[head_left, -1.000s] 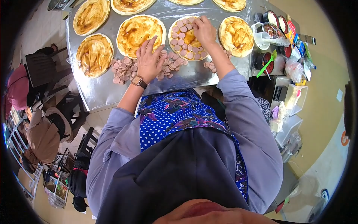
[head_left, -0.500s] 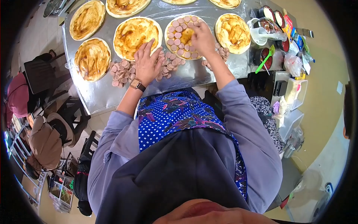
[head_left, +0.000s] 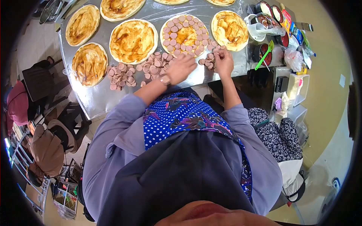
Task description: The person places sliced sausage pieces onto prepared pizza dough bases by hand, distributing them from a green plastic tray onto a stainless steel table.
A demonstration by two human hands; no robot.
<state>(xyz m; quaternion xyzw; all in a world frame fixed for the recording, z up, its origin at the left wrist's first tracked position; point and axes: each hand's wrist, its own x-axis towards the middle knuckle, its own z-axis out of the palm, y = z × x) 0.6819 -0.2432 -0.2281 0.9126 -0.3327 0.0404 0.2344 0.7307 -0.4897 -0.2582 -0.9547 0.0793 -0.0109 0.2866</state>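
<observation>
A flat round base (head_left: 186, 35) carries a ring of pink sausage slices around a bare, sauce-brushed middle. Just below it, my left hand (head_left: 181, 69) is low over the table with its fingers slightly bent and apart, beside the larger pile of slices (head_left: 154, 66). Its fingertips point right, and nothing shows in them. To the right, my right hand (head_left: 224, 62) pinches sausage slices at the smaller pile (head_left: 207, 62). Sauce-coated bases without slices lie left (head_left: 133, 41) and right (head_left: 229, 31) of the topped one.
More coated bases (head_left: 89, 64) lie along the metal table (head_left: 94, 101). At its right end are a white container (head_left: 256, 32), tubs, a green spatula (head_left: 264, 55) and plastic bags (head_left: 293, 59). A person in patterned clothing (head_left: 273, 137) is at the right; chairs stand left.
My right hand has moved from the topped base down and right to the small pile. My left hand has shifted right and down. More slices show on the base's right side.
</observation>
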